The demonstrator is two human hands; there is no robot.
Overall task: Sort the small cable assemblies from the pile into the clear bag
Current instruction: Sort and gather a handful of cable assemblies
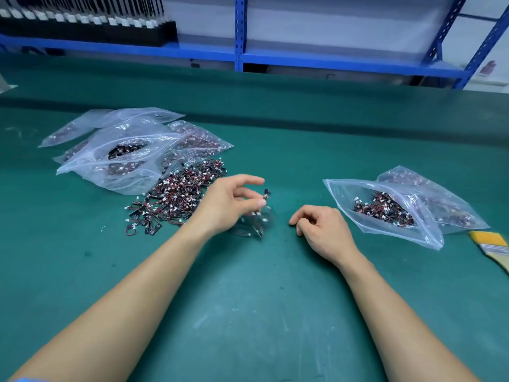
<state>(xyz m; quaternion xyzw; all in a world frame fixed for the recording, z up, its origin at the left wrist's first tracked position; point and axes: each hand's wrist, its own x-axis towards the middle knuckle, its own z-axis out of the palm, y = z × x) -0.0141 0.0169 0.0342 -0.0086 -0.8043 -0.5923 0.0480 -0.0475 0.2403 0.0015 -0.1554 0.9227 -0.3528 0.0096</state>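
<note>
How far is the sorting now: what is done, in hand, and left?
Done: the clear bag on the right already holds some assemblies. In hand: the left hand pinches one cable assembly; the right hand rests empty. Left: a large pile lies beside the left hand.

- Left hand (228, 202) pinches a small cable assembly (265, 194) just right of the pile (176, 197).
- Right hand (321, 226) rests loosely curled on the green tabletop (261, 299), near the clear bag (385, 210).
</note>
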